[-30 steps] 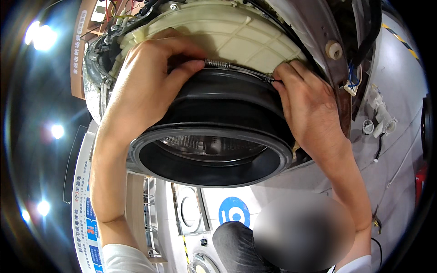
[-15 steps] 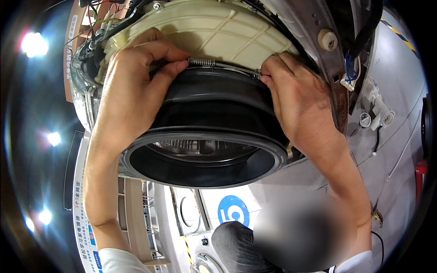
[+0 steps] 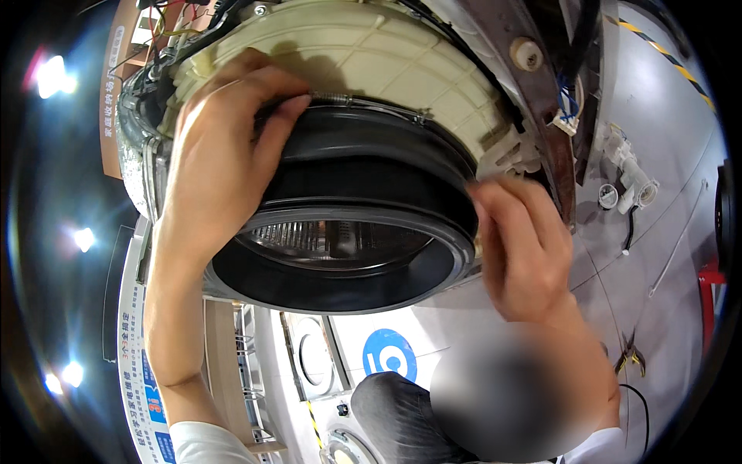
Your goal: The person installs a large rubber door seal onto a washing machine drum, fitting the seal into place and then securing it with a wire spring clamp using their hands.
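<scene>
The person's left hand (image 3: pixel 220 143), coming up from a white sleeve (image 3: pixel 202 442), has thumb and forefinger pinched together on the near end of a thin silvery wire clamp with a coiled spring (image 3: pixel 382 107). The right hand (image 3: pixel 529 247) (blurred, with the fingers curled close to one another) is just beside the right edge of a wide, round, black rubber gasket (image 3: pixel 363 143); whether anything is between its fingertips I cannot tell. The clamp lies along the gasket's upper edge, where it meets a ribbed, cream-coloured plastic tub (image 3: pixel 386 58), and its left end is hidden by the left hand. Through the gasket's round mouth shows a shiny metal drum (image 3: pixel 332 241). To the right of the tub runs a brownish-grey metal frame with a round, cream-coloured plastic knob (image 3: pixel 526 54), and a white plastic connector with blue wires (image 3: pixel 566 122) hangs next to it. Farther off, on the pale grey floor (image 3: pixel 680 255), lie a white plastic pipe-like fitting (image 3: pixel 637 176) and pliers with yellow-and-black handles (image 3: pixel 632 357), with yellow-and-black striped tape (image 3: pixel 668 58) beyond. Bright white lamps (image 3: pixel 52 76) shine at the far left.
</scene>
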The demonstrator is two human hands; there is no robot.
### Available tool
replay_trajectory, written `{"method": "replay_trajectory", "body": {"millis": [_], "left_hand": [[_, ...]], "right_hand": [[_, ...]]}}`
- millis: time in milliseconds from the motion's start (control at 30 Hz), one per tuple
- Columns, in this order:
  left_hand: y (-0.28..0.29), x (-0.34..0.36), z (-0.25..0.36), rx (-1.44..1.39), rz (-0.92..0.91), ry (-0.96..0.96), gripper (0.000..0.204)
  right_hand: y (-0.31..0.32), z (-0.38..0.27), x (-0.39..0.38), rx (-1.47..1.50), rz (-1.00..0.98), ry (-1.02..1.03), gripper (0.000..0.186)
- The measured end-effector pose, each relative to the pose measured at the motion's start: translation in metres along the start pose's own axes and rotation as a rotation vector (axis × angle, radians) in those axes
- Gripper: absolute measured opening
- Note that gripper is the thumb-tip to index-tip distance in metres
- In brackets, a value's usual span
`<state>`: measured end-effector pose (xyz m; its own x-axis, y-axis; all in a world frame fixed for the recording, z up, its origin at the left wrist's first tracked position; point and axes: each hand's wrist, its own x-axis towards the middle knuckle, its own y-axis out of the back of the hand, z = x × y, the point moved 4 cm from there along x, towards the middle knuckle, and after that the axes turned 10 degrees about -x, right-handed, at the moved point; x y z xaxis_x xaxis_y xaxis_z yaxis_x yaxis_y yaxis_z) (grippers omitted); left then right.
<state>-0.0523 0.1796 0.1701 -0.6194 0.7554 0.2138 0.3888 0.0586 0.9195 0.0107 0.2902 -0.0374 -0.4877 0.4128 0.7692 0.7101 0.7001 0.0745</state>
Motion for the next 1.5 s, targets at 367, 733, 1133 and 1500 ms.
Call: {"method": "replay_trajectory", "body": {"millis": [367, 733, 1133, 1500], "left_hand": [[-0.039, -0.109, 0.100, -0.257, -0.147, -0.168, 0.018], [-0.199, -0.115, 0.093, -0.519, -0.175, 0.416, 0.052], [-0.225, -0.116, 0.070, -1.005, 0.105, 0.557, 0.037], [-0.227, -0.120, 0.049, -0.799, 0.263, 0.470, 0.017]], "right_hand": [[-0.037, 0.067, -0.108, 0.185, -0.436, -0.418, 0.015], [-0.065, 0.088, -0.116, 0.242, -0.507, -0.414, 0.020], [-0.069, 0.079, -0.115, 0.184, -0.440, -0.439, 0.028], [-0.073, 0.066, -0.115, -0.015, -0.333, -0.333, 0.021]]}}
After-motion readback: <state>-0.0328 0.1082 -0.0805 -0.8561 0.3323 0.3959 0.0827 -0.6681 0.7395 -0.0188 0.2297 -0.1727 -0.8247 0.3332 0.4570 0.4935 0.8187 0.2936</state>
